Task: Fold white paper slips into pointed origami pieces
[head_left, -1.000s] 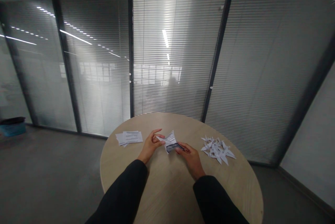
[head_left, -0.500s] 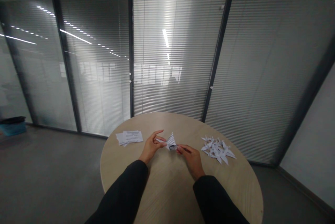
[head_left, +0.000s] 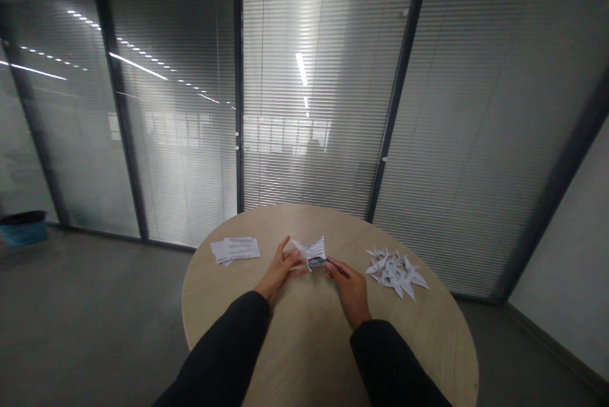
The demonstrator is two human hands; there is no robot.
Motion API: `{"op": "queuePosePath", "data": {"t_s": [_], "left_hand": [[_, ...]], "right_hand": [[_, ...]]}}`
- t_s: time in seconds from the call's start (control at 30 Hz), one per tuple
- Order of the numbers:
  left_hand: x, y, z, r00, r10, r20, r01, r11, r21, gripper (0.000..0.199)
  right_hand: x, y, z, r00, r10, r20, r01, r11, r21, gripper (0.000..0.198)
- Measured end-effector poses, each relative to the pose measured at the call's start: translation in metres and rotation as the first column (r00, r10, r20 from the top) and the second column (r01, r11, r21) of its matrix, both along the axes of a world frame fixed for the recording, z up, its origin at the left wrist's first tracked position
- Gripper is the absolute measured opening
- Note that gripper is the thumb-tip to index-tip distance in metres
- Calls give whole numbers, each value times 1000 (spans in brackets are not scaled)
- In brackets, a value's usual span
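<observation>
A partly folded piece of printed white paper is held between my two hands, over the middle of the table. My left hand pinches its left side, with the index finger raised. On the other side, the thumb and fingers of my right hand are closed on the paper's right edge. The paper stands partly opened out, with pointed corners up and a dark printed patch low on its front. Several folded white paper cranes lie in a heap to the right of my right hand.
The round wooden table has a curved edge all round. Some flat printed paper sheets lie at its left. Behind it stands a glass partition with blinds. A blue bin is on the floor at far left.
The paper has been turned and spread wider, its top now running across between two points. My left fingers have shifted their hold on it; my right hand has barely moved.
</observation>
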State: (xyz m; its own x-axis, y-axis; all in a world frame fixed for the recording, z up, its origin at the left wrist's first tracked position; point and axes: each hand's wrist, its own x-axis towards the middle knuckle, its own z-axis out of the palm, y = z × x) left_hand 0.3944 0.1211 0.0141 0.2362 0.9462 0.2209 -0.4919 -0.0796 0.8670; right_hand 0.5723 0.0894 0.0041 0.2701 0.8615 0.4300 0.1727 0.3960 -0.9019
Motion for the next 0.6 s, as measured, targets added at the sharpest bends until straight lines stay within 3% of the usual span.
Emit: {"op": "queuePosePath", "data": {"t_s": [0.07,0.17,0.3,0.47,0.6], "left_hand": [[6,-3,-2,996,-78,33,80,995,-58,77],[10,-4,-3,996,-80,47,84,993,-80,76],[5,0,-7,993,-69,-94,61,994,-88,75],[0,9,-19,949,-182,-256,188,982,-1,81],[-4,16,-23,929,-77,-361,126,986,113,79]], "right_hand": [[-2,1,-3,999,8,38,-8,1000,-4,43],[-5,1,-4,994,88,60,-86,996,-23,42],[-3,1,-2,988,137,-65,-139,989,-40,55],[1,1,2,945,292,-150,-305,950,-68,67],[0,1,-1,940,336,-64,-340,938,-72,56]]}}
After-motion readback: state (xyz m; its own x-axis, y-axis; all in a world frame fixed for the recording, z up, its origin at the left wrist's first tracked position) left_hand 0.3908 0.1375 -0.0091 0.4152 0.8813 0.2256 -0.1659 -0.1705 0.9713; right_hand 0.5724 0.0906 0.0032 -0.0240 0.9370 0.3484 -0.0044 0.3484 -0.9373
